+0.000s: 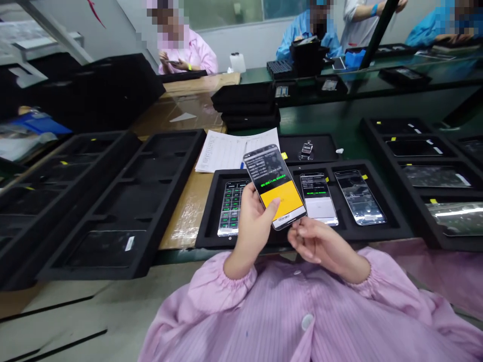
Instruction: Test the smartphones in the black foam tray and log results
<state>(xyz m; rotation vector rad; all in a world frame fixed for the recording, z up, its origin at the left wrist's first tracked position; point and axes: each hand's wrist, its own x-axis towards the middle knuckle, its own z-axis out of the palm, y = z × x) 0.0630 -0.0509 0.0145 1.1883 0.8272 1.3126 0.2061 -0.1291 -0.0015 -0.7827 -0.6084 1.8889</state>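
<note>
The left hand [252,223] grips the phone [274,181], its thumb laid across the lit screen and its fingers behind. The phone is held tilted above the front tray [356,233], its screen showing green text over a yellow block (the finer lettering is too small to read). The right hand [320,240] is at the phone's lower end, fingers loosely curled; I cannot tell whether it touches the phone or holds anything.

Below, three more phones lie in the front tray: one with a green-lettered grid [228,211], partly covered by the left hand, one with a dark-and-white screen [320,201], and one showing mostly reflections [361,197]. Just behind lie printed sheets [219,152] with a pen [243,157], and a back tray [290,142] bearing a small metal piece [307,149].

To the left, a long tray [156,173] has a phone [103,249] in its nearest compartment. To the right, another tray [385,173] holds several phones. Farther off are stacked trays [245,98] and, across the bench, co-workers in pink [198,50] and blue [289,42] (one pink-sleeved person also holds something).
</note>
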